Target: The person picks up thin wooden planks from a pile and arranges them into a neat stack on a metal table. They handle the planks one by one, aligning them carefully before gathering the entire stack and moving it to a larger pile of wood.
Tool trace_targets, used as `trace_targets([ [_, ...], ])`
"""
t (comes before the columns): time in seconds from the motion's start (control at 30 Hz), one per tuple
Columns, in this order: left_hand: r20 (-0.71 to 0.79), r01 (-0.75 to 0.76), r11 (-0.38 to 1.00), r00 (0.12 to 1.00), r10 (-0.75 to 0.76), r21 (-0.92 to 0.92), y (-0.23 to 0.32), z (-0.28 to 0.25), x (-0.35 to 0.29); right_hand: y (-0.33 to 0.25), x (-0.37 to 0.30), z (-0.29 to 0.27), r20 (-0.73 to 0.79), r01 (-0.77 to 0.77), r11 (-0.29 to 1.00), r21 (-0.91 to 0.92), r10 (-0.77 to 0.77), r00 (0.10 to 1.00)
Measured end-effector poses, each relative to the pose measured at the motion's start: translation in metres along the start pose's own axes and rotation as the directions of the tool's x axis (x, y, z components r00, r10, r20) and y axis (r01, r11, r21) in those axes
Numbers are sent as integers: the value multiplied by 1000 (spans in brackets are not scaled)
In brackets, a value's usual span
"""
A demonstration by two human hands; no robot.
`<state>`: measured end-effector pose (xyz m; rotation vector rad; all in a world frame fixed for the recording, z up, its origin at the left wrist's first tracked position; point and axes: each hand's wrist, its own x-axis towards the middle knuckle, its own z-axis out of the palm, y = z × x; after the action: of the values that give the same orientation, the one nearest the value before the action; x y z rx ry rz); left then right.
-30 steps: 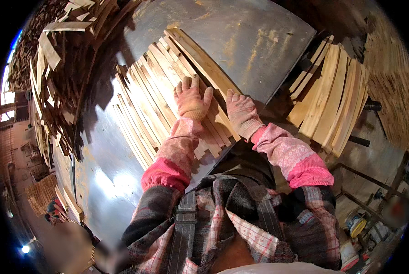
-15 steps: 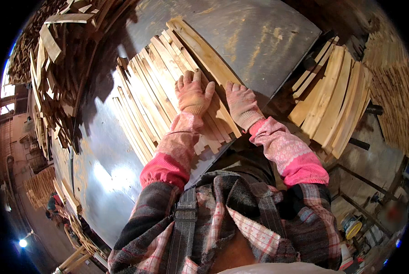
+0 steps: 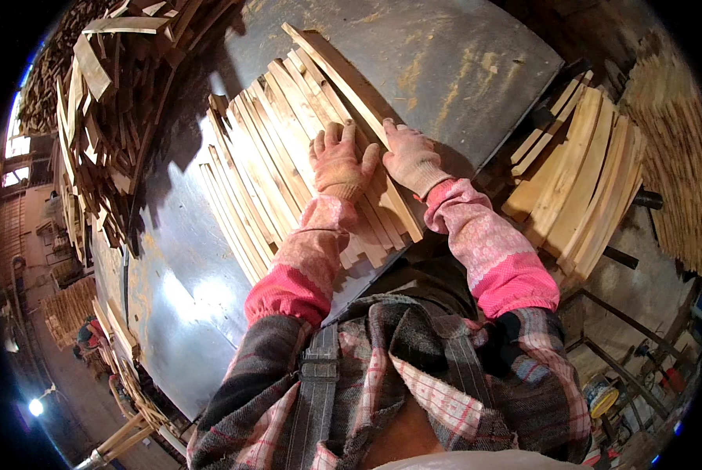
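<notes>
Several pale wooden strips (image 3: 269, 133) lie side by side in a slightly fanned row on a metal table (image 3: 457, 70). My left hand (image 3: 340, 163), in a pinkish work glove, rests flat on the row with its fingers spread. Along the row's right side, a longer wooden strip (image 3: 341, 84) stands tilted, its narrow face up. My gloved right hand (image 3: 411, 159) grips the near part of this strip, its fingers curled over it. The palm hides the strip's portion under it.
A tall heap of rough wood offcuts (image 3: 108, 110) rises at the far left. Beyond the table's right edge sits a stack of wider curved boards (image 3: 574, 172), with another wood pile (image 3: 676, 157) behind it. A person (image 3: 91, 335) is at the lower left.
The longer strip has turned from lying broad face up to a tilted, narrow-face-up position. My right hand has shifted slightly up and left with it, while my left hand stays on the row.
</notes>
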<state>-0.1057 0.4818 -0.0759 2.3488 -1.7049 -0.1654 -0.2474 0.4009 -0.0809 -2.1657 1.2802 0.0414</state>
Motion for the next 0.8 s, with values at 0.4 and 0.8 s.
trace_targets([
  [0.4, -224, -274, 961, 939, 260, -35, -1, 10, 10, 20, 56, 26, -345, 298, 855, 425, -151, 926],
  [0.8, 31, -55, 993, 998, 52, 106, 6, -12, -4, 71, -10, -55, -36, -286, 914, 287, 309, 950],
])
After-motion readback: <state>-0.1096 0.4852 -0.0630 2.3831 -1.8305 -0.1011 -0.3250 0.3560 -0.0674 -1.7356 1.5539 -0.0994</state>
